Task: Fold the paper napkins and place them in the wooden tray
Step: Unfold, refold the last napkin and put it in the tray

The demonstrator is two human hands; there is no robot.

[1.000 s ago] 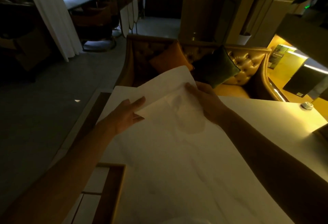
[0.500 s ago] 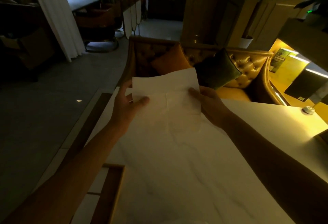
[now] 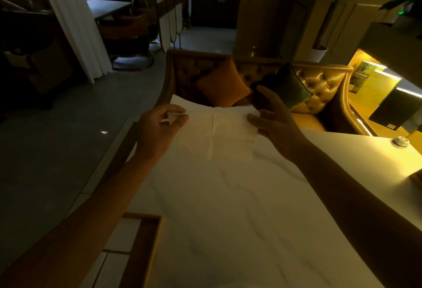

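Observation:
A white paper napkin (image 3: 219,134) hangs spread out above the far part of the pale marble table (image 3: 228,219), with a vertical crease down its middle. My left hand (image 3: 159,130) pinches its upper left edge between thumb and fingers. My right hand (image 3: 271,121) holds the upper right edge, fingers partly spread. The wooden tray (image 3: 143,237) sits at the table's near left edge; only its right rim shows, with white napkins inside it.
A tufted leather sofa (image 3: 319,82) with an orange cushion (image 3: 222,86) and a dark green cushion (image 3: 285,86) stands just beyond the table. A small round white object (image 3: 401,140) lies at the table's far right. Grey floor lies to the left.
The napkin has turned from a tilted, half-unfolded sheet into a squared sheet held upright by both top corners. Both hands moved apart and slightly away from me.

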